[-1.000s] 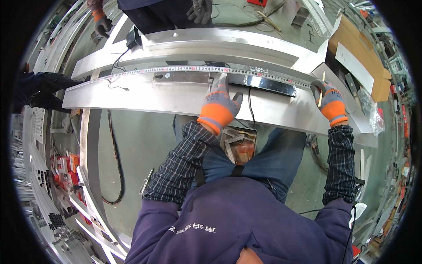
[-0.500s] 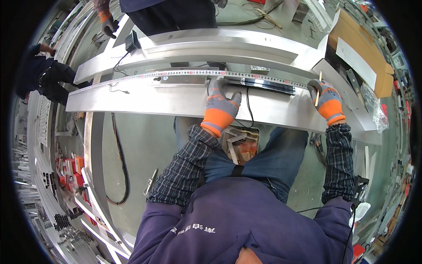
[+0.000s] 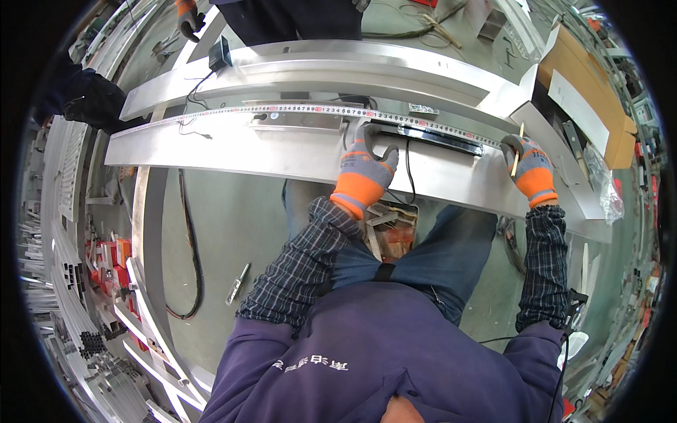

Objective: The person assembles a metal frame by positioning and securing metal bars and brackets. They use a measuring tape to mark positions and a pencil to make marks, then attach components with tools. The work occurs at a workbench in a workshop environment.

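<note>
A white tape measure [image 3: 282, 109] stretches along an aluminium beam [image 3: 233, 151] in front of me. My left hand [image 3: 363, 169], in a grey and orange glove, rests its fingertips at the tape and the left end of a glossy black bar [image 3: 444, 139]; its thumb stands apart from the fingers. The bar lies on the beam just below the tape, and a thin black cable [image 3: 410, 173] hangs from it. At the tape's right end, my right hand [image 3: 530, 169] is closed around a thin yellowish pencil [image 3: 517, 156]. The fingertips are partly hidden.
Behind lies a second aluminium beam [image 3: 303, 60] with a small black box [image 3: 220, 53] on it. An open cardboard box [image 3: 596, 84] and clear plastic wrap [image 3: 608, 194] are at the right. A co-worker's gloved hand [image 3: 189, 21] shows at the far side. A tray [image 3: 395, 225] sits below the beam.
The view has shifted slightly, so the beams appear a little higher on the left. Both hands keep nearly the same places at the tape. The co-worker's gloved hand has moved up.
</note>
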A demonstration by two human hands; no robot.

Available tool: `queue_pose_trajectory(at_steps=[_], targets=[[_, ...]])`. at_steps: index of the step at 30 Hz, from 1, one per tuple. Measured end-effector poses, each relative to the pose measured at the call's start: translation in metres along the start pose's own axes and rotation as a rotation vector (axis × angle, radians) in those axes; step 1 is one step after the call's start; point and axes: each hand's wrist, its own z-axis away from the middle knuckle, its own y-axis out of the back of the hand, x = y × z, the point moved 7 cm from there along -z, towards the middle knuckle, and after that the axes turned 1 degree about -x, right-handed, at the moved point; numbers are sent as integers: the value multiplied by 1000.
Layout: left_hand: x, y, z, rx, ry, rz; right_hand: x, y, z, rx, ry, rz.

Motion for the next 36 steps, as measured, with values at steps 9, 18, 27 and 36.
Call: queue_pose_trajectory(at_steps=[9, 18, 27, 36], targets=[[-2, 1, -1, -20, -4, 115, 0, -3, -1, -80, -53, 11], [2, 4, 8, 32, -89, 123, 13, -18, 1, -84, -23, 18], [16, 53, 83, -62, -37, 597, -2, -1, 2, -58, -19, 3], [-66, 90, 81, -117, 298, 1046, -31, 42, 44, -29, 21, -88]])
